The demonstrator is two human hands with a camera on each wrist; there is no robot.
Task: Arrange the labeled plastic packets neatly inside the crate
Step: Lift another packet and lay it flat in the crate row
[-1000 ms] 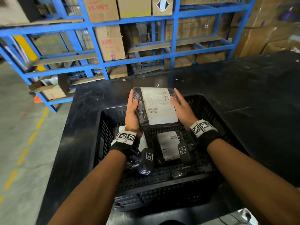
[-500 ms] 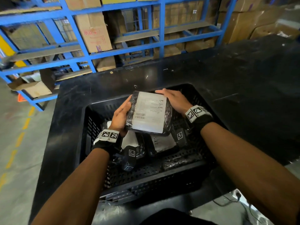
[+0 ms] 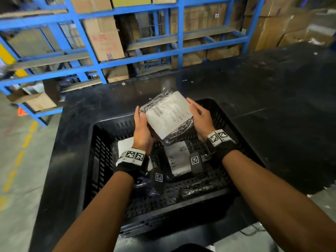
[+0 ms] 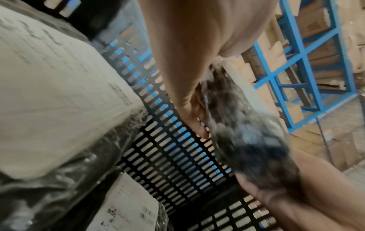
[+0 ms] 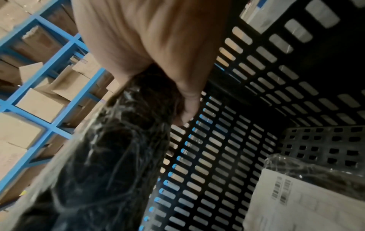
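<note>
Black plastic packet, white label up, tilted above the crate, gripped between left hand and right hand at opposite edges.

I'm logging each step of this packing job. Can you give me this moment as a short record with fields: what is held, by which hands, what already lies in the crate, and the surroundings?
held item: labeled plastic packet, tilted, label up, above the crate
left hand: grips the packet's left edge
right hand: holds the packet's right edge
crate: black, perforated, on a black table
already inside: two labeled packets, left packet and middle packet, lying flat
background: blue shelving with cardboard boxes
</note>
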